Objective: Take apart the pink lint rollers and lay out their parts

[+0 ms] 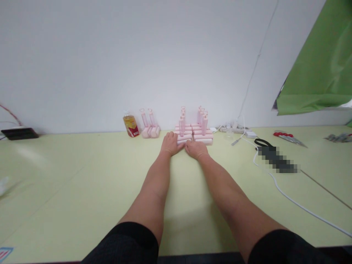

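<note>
Against the wall lie pink cylinders [202, 136] in two side-by-side stacks of rows, several with a clear pink upright tube [204, 124] standing from them; they look like rollers with handles. My left hand [171, 143] is wrapped over the left end of the front cylinder [184, 138] in the left row. My right hand [195, 148] is closed, its fingers curled at that cylinder's inner end, by the gap between the rows. The fingertips of both hands are partly hidden. Further left stands a separate pair of similar pink pieces [150, 132], with uprights.
A bottle of amber liquid [131, 125] stands left of the pink pieces. To the right are a power strip [235, 129], a white cable [283, 194], a dark blurred item [277, 159] and a red-and-clear packet [288, 137]. A black device [19, 134] lies far left.
</note>
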`<state>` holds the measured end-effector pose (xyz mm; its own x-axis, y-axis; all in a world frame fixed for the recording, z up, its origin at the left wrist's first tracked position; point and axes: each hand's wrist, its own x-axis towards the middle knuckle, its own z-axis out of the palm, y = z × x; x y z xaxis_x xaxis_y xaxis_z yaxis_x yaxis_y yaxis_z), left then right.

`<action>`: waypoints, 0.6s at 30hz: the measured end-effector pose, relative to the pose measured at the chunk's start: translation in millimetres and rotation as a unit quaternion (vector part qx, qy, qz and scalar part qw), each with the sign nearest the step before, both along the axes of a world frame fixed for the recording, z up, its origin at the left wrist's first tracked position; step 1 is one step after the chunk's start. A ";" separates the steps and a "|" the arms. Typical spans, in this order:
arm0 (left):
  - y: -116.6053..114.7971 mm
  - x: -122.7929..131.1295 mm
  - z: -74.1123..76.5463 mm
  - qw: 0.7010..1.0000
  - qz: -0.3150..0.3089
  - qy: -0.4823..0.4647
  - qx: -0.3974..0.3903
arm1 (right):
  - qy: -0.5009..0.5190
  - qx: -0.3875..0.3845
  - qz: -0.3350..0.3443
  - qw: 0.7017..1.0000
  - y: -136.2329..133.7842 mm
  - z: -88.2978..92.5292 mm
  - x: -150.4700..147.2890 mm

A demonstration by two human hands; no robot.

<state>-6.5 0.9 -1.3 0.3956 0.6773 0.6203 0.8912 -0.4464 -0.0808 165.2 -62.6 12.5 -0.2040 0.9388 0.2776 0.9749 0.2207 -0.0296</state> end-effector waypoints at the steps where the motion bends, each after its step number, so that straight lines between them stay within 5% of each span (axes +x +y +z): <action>1: 0.3 -1.2 0.1 1.000 -0.003 -0.002 0.000 | 0.004 -0.001 -0.002 1.000 0.7 -1.0 0.2; 9: -3.3 -19.0 -0.9 0.998 0.002 -0.066 -0.005 | 0.056 0.001 0.003 0.998 -1.4 -6.2 1.7; 14: -13.9 -26.5 4.0 0.981 0.027 -0.191 -0.008 | 0.113 0.011 0.008 0.993 -11.5 -10.1 -7.0; 16: -23.8 -21.3 6.1 0.961 0.033 -0.274 -0.018 | 0.219 0.015 0.033 0.975 -16.8 -12.6 -16.3; 18: -39.0 -11.4 5.7 0.930 0.015 -0.365 -0.047 | 0.376 0.014 0.089 0.922 -22.9 -13.6 -27.9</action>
